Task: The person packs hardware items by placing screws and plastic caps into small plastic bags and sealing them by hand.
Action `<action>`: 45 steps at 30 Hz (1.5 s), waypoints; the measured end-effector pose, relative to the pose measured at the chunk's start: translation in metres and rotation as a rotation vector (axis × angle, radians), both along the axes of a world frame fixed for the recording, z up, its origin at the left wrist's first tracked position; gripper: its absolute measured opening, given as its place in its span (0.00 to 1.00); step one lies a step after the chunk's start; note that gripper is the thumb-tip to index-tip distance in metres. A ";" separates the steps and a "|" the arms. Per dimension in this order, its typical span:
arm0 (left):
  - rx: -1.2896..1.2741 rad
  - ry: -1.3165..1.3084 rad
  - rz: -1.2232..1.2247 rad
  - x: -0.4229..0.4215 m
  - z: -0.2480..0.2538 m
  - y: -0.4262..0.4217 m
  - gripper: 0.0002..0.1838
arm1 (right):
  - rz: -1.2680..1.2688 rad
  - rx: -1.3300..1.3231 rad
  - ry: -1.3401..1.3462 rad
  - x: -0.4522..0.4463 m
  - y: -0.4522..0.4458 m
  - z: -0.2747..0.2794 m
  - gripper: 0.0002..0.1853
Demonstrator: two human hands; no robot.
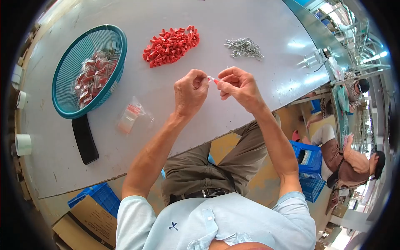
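My left hand [191,92] is closed in a pinch on the edge of a small clear plastic bag [211,78]. Close against it, my right hand [240,88] pinches a small red cone-shaped cap [216,81] at the bag. Whether the cap's tip is inside the bag I cannot tell. Beyond my hands lie a heap of red cone-shaped caps [171,46] and, to its right, a smaller pile of silvery metal pieces [245,48], perhaps screws. A bundle of flat clear bags with red strips [130,118] rests on the table left of my left forearm.
A teal plastic basket [57,89] with several filled bags stands on the grey table [166,10] at left, with a black phone [85,139] by it. Tape rolls [23,144] sit at the left edge. Blue crates [307,160] and a seated person [354,164] are at right.
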State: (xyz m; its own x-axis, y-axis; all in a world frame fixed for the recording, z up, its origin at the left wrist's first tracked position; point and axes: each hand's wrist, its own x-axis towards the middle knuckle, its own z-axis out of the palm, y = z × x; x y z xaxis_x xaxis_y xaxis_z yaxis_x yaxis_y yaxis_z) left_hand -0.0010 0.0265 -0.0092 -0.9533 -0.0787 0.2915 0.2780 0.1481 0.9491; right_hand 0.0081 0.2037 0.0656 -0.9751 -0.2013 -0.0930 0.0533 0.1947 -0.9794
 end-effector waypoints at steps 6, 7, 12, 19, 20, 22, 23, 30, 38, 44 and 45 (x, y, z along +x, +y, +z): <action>0.015 0.024 -0.068 0.007 0.002 0.003 0.02 | 0.001 0.015 0.004 -0.010 -0.002 -0.023 0.14; 0.022 0.024 -0.080 0.008 0.002 0.003 0.02 | -0.002 0.021 0.017 -0.010 -0.002 -0.028 0.13; 0.060 -0.074 -0.108 0.006 0.001 0.001 0.03 | -0.018 -0.078 -0.022 -0.007 0.000 -0.037 0.10; -0.143 0.120 -0.070 0.010 0.000 0.006 0.02 | -0.136 0.632 0.487 0.002 -0.013 -0.038 0.05; -0.211 0.174 -0.042 0.009 0.001 0.006 0.02 | -0.143 0.628 0.486 0.003 -0.012 -0.038 0.05; -0.091 0.034 -0.063 0.005 -0.001 0.004 0.02 | -0.133 0.503 0.470 0.003 -0.012 -0.041 0.05; 0.034 -0.103 -0.077 0.003 -0.002 0.002 0.03 | -0.134 0.494 0.470 0.001 -0.009 -0.042 0.05; 0.288 -0.377 -0.228 0.004 0.020 -0.005 0.06 | -0.069 0.194 0.419 0.001 0.007 -0.036 0.06; 0.274 -0.396 -0.303 -0.004 0.004 -0.014 0.09 | 0.043 0.018 0.246 -0.003 0.015 -0.074 0.04; 0.097 -0.275 -0.296 0.003 0.022 0.001 0.10 | -0.041 -0.251 0.252 -0.001 0.008 -0.074 0.06; 0.088 -0.273 -0.280 -0.002 0.005 -0.003 0.10 | -0.030 -0.062 0.388 -0.002 0.008 -0.072 0.06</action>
